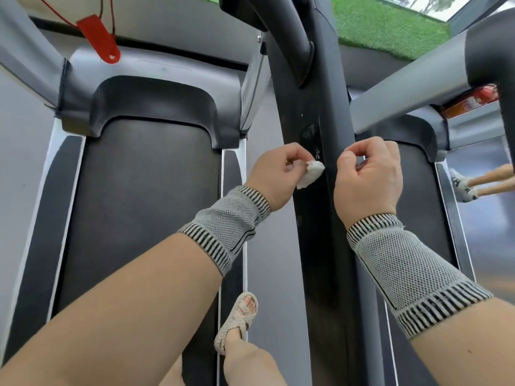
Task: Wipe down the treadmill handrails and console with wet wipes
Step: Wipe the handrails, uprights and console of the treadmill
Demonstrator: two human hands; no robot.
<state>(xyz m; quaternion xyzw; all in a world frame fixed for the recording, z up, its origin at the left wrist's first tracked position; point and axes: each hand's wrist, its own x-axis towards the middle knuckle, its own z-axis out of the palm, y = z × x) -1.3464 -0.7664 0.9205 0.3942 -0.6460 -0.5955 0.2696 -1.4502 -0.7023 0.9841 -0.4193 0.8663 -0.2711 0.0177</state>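
Mid-wipe, I judge: the left hand (274, 174) pinches a balled wet wipe (310, 174) against the black handrail (315, 112); just beside it, the right hand (367, 176) is curled, contents unclear. Console unseen.

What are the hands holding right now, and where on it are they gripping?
The left hand pinches the bunched wet wipe at its upper end, against the black handrail. The right hand is curled; whether it holds anything cannot be told.
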